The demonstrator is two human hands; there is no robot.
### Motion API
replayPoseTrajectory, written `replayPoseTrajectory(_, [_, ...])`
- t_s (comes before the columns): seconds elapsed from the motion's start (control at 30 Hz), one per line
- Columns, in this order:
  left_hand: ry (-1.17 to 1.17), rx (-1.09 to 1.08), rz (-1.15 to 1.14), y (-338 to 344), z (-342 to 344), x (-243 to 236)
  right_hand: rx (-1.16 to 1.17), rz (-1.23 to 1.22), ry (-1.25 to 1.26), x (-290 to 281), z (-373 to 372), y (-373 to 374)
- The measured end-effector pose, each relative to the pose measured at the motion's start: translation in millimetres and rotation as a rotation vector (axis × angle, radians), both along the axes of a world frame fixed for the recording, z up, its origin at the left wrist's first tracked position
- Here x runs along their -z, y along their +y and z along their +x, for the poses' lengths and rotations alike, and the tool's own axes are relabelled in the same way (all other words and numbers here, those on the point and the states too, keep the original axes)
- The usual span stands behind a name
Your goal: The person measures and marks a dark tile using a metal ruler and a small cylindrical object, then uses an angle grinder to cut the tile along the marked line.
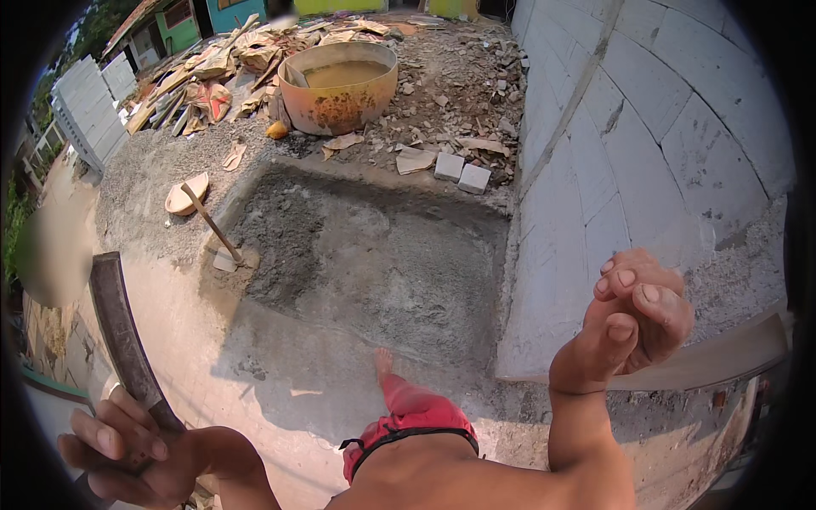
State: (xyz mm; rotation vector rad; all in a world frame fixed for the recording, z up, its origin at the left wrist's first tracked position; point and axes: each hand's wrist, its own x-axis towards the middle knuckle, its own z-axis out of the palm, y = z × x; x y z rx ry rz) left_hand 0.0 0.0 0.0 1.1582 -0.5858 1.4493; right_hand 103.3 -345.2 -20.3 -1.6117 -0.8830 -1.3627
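Observation:
My left hand [136,455] is raised at the lower left with its fingers curled. A dark, curved flat bar [121,310] runs down behind its thumb side; whether the fingers grip it is hidden. My right hand [633,314] is held up before the pale block wall, fingers and thumb curled inward, and nothing shows in it. Between the hands lies a shallow, rimmed bed of wet grey mortar [399,263], with a darker heap on its left side. At its left edge a hoe [214,226] rests, its wooden handle pointing toward a tan basin [177,202].
A rust-stained round tub [340,110] of murky water stands beyond the mortar. Two pale blocks [461,172] lie before brick rubble [459,85]. Torn sacks and boards [229,72] are piled far left. The block wall [646,144] rises along the right. My bare foot [384,361] is at the near edge.

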Motion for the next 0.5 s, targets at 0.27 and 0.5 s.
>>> replayPoseTrajectory(0.27, [1.272,0.596,-0.293,54.8,158.1,195.5,-0.273,-0.440,1.131,170.9,163.2,134.7])
replayPoseTrajectory(0.5, [1.249,0.964,-0.820,112.3,244.4,227.2,-0.857,-1.053,1.292,230.4,232.8,270.4])
